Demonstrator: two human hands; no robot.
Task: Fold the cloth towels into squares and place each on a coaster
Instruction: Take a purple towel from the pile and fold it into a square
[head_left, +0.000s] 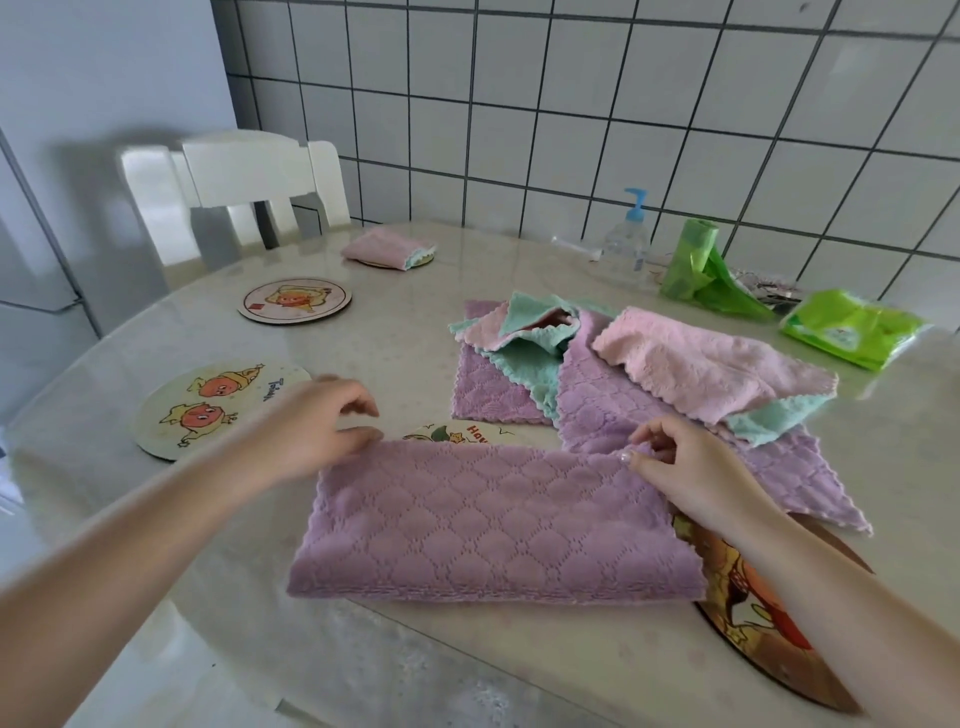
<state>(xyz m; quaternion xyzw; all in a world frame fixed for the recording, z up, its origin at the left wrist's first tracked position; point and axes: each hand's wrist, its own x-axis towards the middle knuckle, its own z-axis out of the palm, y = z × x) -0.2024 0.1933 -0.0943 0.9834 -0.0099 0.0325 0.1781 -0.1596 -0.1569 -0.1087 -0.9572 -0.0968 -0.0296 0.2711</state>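
A purple quilted towel (488, 525), folded once into a long rectangle, lies on the table in front of me. My left hand (322, 426) hovers at its far left corner, fingers apart, thumb touching the edge. My right hand (680, 467) pinches the far right corner. Round cartoon coasters lie around: one (208, 410) at the left, one (294, 300) farther back, one (457, 434) peeking out behind the towel, one (753, 623) partly under my right arm. A folded pink towel (384, 248) rests on a far coaster. A pile of loose towels (649, 374) sits behind.
The round marble table (519, 665) stands against a tiled wall. A white chair (249, 187) is at the far left. A pump bottle (623, 244), green bag roll (696, 265) and green wipes pack (852, 327) line the back right.
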